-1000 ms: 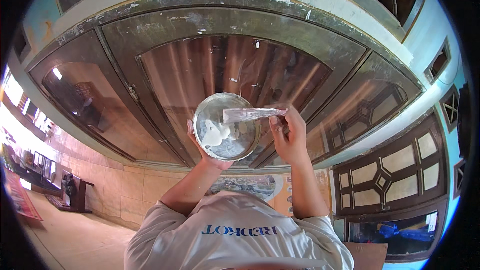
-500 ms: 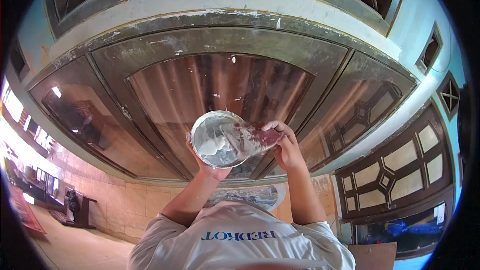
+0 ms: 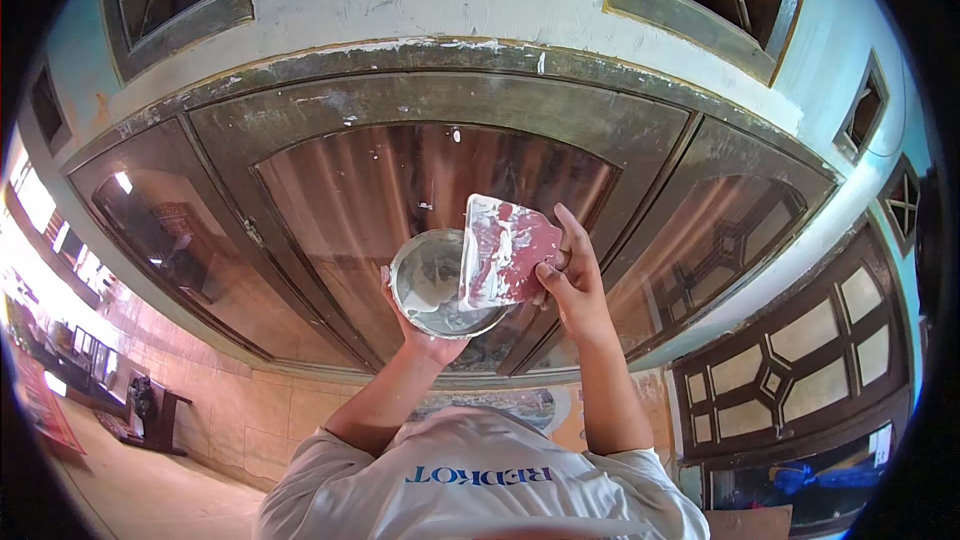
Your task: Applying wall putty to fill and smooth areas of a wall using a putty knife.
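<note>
Here, right hand [image 3: 573, 285] clamped on scraper [image 3: 512, 252], left hand [image 3: 425, 342] around bowl [image 3: 425, 257], blue-lettered shirt [image 3: 478, 485]

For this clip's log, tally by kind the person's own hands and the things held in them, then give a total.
Hands: 2 (left hand, right hand)
Round container: 1
Red scraper: 1
Total: 4

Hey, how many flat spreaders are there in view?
1: the reddish, white-smeared spreader in the right hand, overlapping the right side of the round container that the left hand holds. No other shows, though one could be hidden.
</note>
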Motion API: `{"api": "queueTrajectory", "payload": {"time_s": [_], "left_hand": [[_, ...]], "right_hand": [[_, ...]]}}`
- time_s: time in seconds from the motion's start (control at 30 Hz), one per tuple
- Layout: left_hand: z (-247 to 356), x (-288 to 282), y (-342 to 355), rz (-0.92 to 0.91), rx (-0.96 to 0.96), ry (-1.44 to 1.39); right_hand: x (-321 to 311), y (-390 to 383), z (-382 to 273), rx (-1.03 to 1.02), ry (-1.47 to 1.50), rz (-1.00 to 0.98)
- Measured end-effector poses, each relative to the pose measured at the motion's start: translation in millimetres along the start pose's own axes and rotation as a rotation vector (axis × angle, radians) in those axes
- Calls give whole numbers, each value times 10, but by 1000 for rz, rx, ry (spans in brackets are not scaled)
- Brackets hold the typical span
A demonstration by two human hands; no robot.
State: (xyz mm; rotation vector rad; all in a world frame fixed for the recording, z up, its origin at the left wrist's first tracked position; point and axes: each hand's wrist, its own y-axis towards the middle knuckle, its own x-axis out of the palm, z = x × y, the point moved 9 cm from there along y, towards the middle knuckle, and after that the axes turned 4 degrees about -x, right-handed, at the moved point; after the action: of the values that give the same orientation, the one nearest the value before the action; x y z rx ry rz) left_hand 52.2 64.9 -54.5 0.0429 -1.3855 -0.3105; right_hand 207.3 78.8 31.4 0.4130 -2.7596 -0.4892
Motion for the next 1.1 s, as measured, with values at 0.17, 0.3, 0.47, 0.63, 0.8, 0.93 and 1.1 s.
{"api": "queueTrajectory", "payload": {"time_s": [0.17,0.3,0.47,0.63,0.8,0.93,1.1], "left_hand": [[43,87,70,-25,-1,-37],[180,218,148,-5,66,-41],[315,517,263,-129,21,-99],[478,668,301,-143,78,-46],[539,696,189,-283,10,-198],[643,430,122,-51,55,10],[748,198,47,23,47,-60]], "right_hand": [[-30,217,-72,-6,-165,-98],[155,457,-218,-147,-233,-135],[446,855,-983,-580,-657,-72],[1049,1332,-1781,-932,-899,3],[1472,1640,-2126,-1232,-1484,89],[1729,1731,-2227,-1431,-1716,90],[1985,1889,-2248,-1353,-1870,1]]}}
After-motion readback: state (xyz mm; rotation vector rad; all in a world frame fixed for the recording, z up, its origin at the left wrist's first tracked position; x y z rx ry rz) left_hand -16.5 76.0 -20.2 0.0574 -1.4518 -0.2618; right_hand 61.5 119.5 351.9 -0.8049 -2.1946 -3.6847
